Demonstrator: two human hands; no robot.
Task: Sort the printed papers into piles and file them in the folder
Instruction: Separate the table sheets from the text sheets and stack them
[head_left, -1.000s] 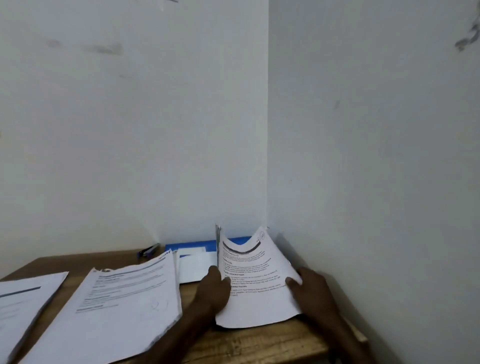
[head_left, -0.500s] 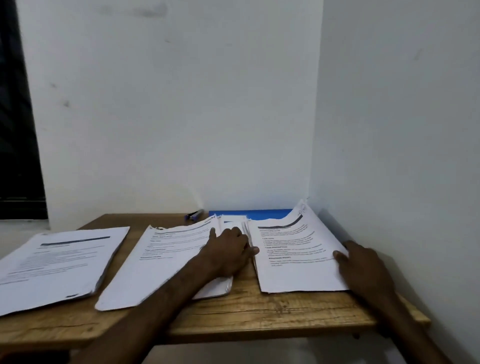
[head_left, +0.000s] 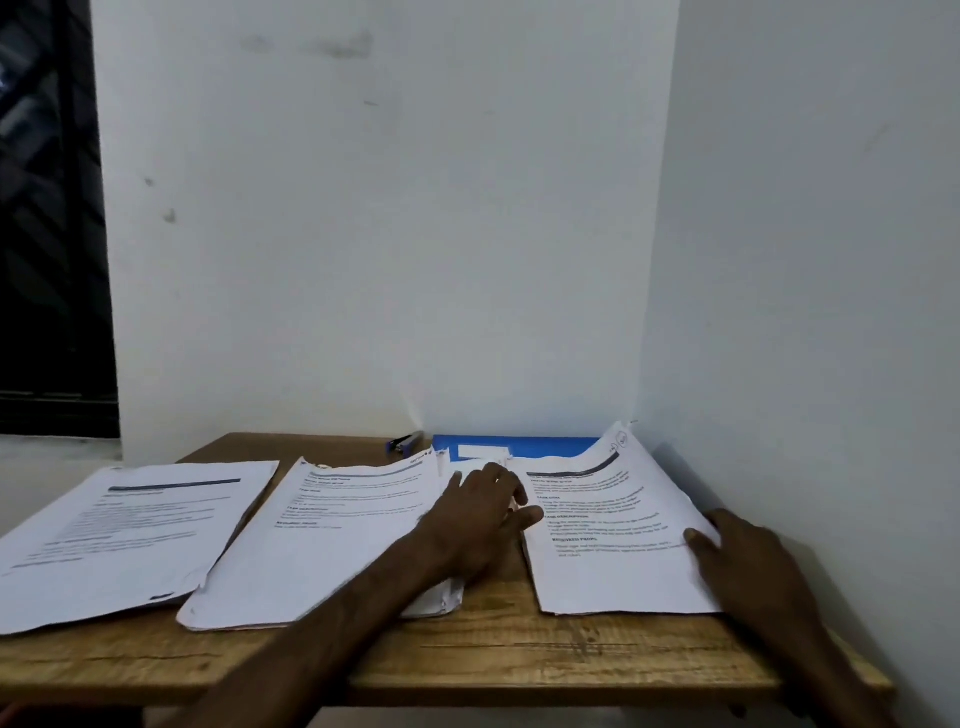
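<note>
Three piles of printed papers lie on the wooden table (head_left: 519, 660): a left pile (head_left: 130, 535), a middle pile (head_left: 332, 535) and a right pile (head_left: 613, 540). My left hand (head_left: 478, 514) rests flat on the right part of the middle pile, fingers spread toward the right pile. My right hand (head_left: 743, 556) lies on the right edge of the right pile, thumb on top of the sheet. A blue folder (head_left: 524, 448) lies flat at the back against the wall, partly covered by the papers.
A dark blue stapler-like object (head_left: 406, 443) sits at the back next to the folder. White walls close off the back and the right side of the table. A dark window opening (head_left: 52, 218) is at the far left.
The right pile, standing bent up a second ago, now lies flat. My left hand moved from it onto the middle pile. The camera swung left and down, showing the left pile.
</note>
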